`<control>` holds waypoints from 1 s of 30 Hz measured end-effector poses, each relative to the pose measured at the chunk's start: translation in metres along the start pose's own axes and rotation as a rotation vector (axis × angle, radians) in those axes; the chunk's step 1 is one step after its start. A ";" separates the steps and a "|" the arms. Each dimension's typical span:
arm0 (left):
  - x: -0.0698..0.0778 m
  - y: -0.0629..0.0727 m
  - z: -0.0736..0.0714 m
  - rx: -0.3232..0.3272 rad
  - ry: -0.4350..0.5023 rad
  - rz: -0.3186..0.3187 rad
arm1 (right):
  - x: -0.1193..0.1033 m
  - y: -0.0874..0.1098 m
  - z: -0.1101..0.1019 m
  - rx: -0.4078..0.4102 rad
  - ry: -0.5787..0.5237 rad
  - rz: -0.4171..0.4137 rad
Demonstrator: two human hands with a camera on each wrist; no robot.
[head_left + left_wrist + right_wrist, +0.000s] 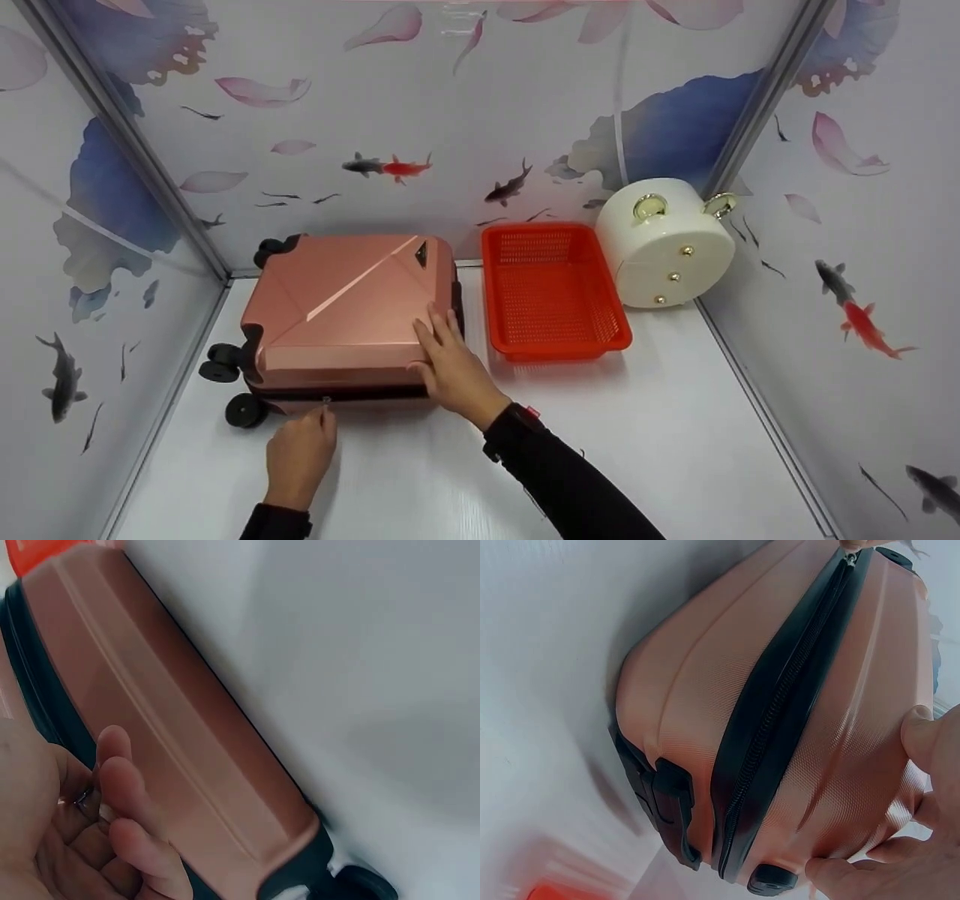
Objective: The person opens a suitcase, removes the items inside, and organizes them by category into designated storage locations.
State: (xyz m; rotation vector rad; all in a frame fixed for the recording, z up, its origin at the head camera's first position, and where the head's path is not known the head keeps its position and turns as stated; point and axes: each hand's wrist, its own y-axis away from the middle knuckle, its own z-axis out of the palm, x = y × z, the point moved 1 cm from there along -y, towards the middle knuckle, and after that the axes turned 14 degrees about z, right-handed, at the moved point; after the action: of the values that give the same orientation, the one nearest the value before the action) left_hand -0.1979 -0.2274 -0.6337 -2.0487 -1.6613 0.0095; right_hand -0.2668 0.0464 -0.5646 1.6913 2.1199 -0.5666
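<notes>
A rose-pink hard-shell suitcase [341, 300] lies flat, its black wheels to the left. Along its near side runs a black zipper [772, 709]. My left hand [300, 454] pinches the small metal zipper pull [850, 558] near the wheel end; its fingers partly hide the pull in the left wrist view. My right hand [459, 375] rests on the near right corner of the top shell, fingers spread and thumb at the side edge. Whether the zipper's teeth are parted is not clear.
Right of the suitcase stands a red plastic basket [621, 339]. Beyond it, in the back right corner, is a white round case [652, 251] with gold rings and studs. Patterned walls [300, 150] enclose the white tabletop [600, 435] at the back and both sides.
</notes>
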 end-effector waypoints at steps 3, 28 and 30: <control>-0.012 0.001 -0.006 -0.001 -0.006 -0.030 | 0.000 0.000 -0.001 0.005 0.008 -0.001; -0.113 -0.010 -0.048 -0.020 0.102 -0.292 | 0.003 0.000 0.000 0.008 -0.013 -0.013; -0.113 -0.012 -0.047 -0.004 0.102 -0.303 | 0.002 0.000 0.000 0.002 -0.015 -0.008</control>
State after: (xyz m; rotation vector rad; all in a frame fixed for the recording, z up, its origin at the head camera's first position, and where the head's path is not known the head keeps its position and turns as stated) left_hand -0.2226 -0.3469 -0.6214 -1.7495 -1.8884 -0.1981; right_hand -0.2671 0.0485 -0.5657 1.6748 2.1177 -0.5827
